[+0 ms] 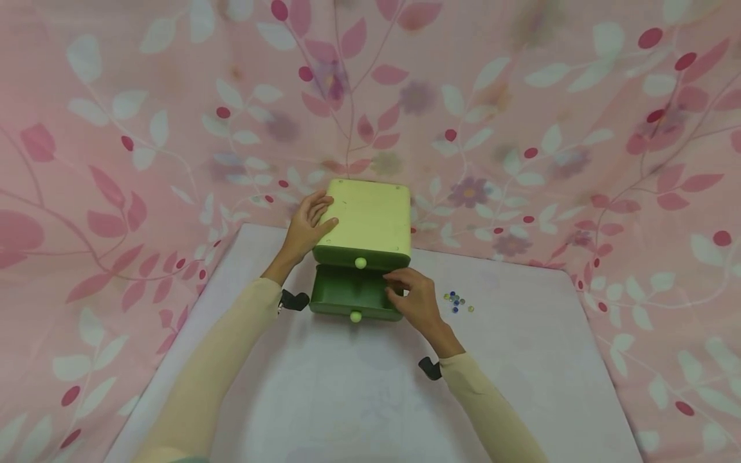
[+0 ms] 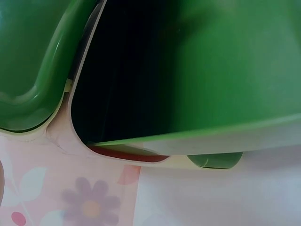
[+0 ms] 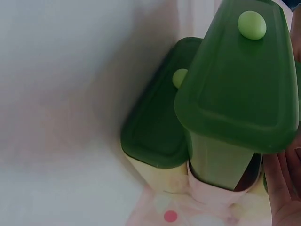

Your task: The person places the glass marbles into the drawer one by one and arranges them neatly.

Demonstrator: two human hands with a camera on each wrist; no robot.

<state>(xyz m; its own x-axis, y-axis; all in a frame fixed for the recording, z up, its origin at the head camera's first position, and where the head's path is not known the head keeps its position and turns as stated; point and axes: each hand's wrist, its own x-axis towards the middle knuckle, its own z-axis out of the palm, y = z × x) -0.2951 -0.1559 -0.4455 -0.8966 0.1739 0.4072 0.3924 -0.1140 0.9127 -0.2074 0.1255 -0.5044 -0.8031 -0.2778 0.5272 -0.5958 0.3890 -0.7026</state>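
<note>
A small yellow-green cabinet (image 1: 370, 212) with green drawers stands at the back of the table. Its middle drawer (image 1: 332, 292) is pulled out, its round light-green knob (image 1: 356, 316) facing me. My left hand (image 1: 307, 225) rests against the cabinet's left side, thumb over the top. Over the right end of the pulled-out drawer is my right hand (image 1: 413, 296), thumb and fingers apart at the side wall. In the right wrist view, part of that hand (image 3: 284, 188) shows beside the drawer front (image 3: 244, 84). The left wrist view looks into the drawer's green inside (image 2: 235, 70).
Several small blue and yellow glass beads (image 1: 455, 301) lie on the white table (image 1: 347, 392) right of the cabinet. A closed lower drawer (image 3: 155, 117) sits under the pulled-out one. A pink floral cloth (image 1: 492, 161) hangs behind and at both sides.
</note>
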